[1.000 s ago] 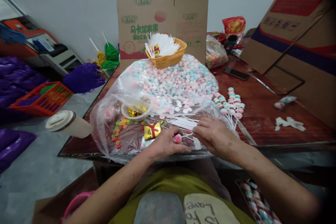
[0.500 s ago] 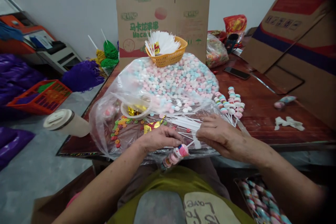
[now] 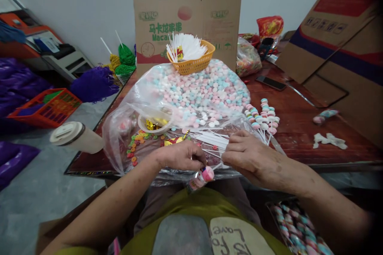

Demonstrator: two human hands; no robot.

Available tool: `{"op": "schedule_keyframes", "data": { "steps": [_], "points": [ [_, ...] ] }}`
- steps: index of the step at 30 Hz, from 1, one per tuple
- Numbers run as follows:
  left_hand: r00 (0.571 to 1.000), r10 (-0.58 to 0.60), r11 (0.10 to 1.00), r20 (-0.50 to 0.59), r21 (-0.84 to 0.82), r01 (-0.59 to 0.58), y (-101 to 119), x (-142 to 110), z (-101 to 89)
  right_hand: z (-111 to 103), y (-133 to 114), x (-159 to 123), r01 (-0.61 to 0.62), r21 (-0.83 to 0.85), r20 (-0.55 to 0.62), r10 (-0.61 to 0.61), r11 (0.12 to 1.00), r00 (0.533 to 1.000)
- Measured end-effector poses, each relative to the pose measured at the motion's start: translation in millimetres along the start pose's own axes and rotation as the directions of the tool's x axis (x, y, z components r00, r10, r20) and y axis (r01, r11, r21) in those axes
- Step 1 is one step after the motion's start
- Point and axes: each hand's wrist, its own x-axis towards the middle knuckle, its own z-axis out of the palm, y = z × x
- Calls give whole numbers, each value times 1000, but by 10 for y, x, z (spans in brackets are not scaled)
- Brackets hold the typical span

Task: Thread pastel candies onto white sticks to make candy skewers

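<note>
A wrapped marshmallow skewer (image 3: 197, 181) in clear film hangs at a tilt in front of my lap, its pink end uppermost and a white stick running out towards the right. My left hand (image 3: 182, 155) is closed, thumb and fingers pinched at the skewer's top end. With bent fingers, my right hand (image 3: 251, 159) grips the stick's end; the fingertips partly hide it. Loose white sticks (image 3: 209, 138) lie just beyond both hands. Close to my left hand are a gold and red wrapper (image 3: 173, 141) and small coloured candy rings (image 3: 131, 151).
Behind lies a plastic bag of pastel marshmallows (image 3: 206, 87), with a yellow basket (image 3: 191, 66) of sticks on it. Unwrapped skewers (image 3: 265, 117) and a phone (image 3: 271, 83) are to the right. A cup (image 3: 76, 137) stands at the left edge. Wrapped skewers (image 3: 296, 227) fill a container below right.
The skewer has turned and shifted slightly right, and its printed band shows less. My left hand's fingers have curled in more. My right hand has hardly moved.
</note>
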Motion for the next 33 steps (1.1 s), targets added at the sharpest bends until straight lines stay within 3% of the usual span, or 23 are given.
{"op": "schedule_keyframes", "data": {
  "steps": [5,10,12,13,15,16,18,21,24,29,33],
  "points": [
    [997,24,987,-71,163,-12,52,-17,73,-8,-14,19,2,7,7,-2,1000,1000],
    [995,22,999,-94,-41,-26,-61,38,267,112,-38,139,21,1,48,-21,1000,999],
    [980,4,989,-197,-141,-32,-139,74,326,187,-25,195,-36,-4,63,36,999,997],
    [950,-27,980,-310,-194,-35,-180,83,349,226,-8,217,-83,-5,65,83,997,994],
    [839,-113,952,-532,-299,-62,-255,66,387,302,42,245,-186,5,56,186,983,981],
    [789,-145,939,-597,-334,-81,-284,38,407,338,70,253,-230,18,56,228,973,972],
    [753,-135,948,-645,-305,-92,-319,-52,456,399,120,260,-295,47,66,292,954,954],
    [756,48,998,-653,6,-58,-304,-209,513,453,158,271,-345,70,80,340,936,937],
    [795,224,961,-564,263,-85,-232,-306,470,459,162,294,-347,53,88,341,936,936],
    [928,228,900,-295,427,-86,-192,-328,291,419,151,320,-344,19,93,341,939,935],
    [954,232,755,-191,654,-53,-243,-264,258,388,126,331,-360,1,118,357,933,926]
  ]
}}
